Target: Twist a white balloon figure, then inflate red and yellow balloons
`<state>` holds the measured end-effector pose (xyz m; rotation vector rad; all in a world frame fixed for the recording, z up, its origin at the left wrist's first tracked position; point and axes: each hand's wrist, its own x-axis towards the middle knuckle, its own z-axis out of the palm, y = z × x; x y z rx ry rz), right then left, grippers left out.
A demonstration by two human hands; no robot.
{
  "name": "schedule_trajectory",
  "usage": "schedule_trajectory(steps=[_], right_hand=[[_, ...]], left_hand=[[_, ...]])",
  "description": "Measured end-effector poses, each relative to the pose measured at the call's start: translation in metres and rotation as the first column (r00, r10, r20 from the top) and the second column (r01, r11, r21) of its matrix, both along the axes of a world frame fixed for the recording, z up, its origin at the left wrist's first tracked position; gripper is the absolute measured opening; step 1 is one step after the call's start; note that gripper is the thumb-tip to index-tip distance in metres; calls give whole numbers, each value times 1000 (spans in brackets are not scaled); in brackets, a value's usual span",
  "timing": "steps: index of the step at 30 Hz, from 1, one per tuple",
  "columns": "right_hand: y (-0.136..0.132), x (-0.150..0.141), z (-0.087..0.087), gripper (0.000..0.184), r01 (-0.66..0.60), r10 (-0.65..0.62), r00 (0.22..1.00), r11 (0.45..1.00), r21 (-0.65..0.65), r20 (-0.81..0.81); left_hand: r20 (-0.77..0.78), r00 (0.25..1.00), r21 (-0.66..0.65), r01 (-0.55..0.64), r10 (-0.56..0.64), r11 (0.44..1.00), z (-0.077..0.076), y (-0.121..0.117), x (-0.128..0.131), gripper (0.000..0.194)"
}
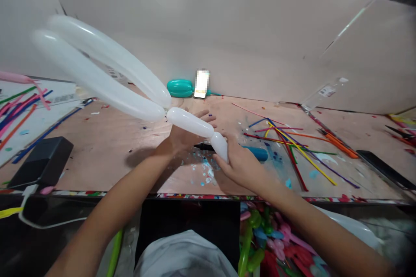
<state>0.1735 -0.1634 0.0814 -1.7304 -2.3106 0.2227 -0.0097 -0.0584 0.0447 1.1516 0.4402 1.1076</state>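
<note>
Nearest, below the right grip (242,163): heap of glossy, twisted balloons (279,242) in green, pink and red; any container under it cannot be made out. Right grip closed round the short end segment of a smooth white balloon (190,122). Left grip (182,137) wide, fingers extended behind the middle segment; contact cannot be told. Balloon segments rounded, pinched at joints; two long lobes run up and left past the left grip, tips blurred. Tabletop (107,130) beneath both: wood-like, flecked with scraps. Left of the left grip: dark, angular box (42,162). Just beyond the right grip, partly hidden: blue rod-like object (258,153); to its right, thin coloured strips (294,151), crossed. Farther ahead: lit phone (202,84) beside a rounded teal object (180,88). Far right: clear plastic bottle (325,93), labelled, contents cannot be told.
</note>
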Motion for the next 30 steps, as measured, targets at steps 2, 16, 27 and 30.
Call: schedule_trajectory(steps=[2, 16, 27, 30], right_hand=[[6, 5, -6, 58, 35, -38, 995, 999, -30, -92], [19, 5, -6, 44, -91, -34, 854, 973, -214, -520], [28, 7, -27, 33, -845, -555, 243, 281, -454, -796], [30, 4, -36, 38, -911, -575, 170, 217, -350, -800]], left_hand=[[80, 994, -117, 77, -68, 990, -8, -6, 12, 54], [18, 996, -193, 92, -91, 977, -12, -9, 12, 44], [-47, 967, 22, 252, -251, 968, 5, -18, -7, 56], [-130, 933, 59, 344, -334, 937, 7, -22, -12, 55]])
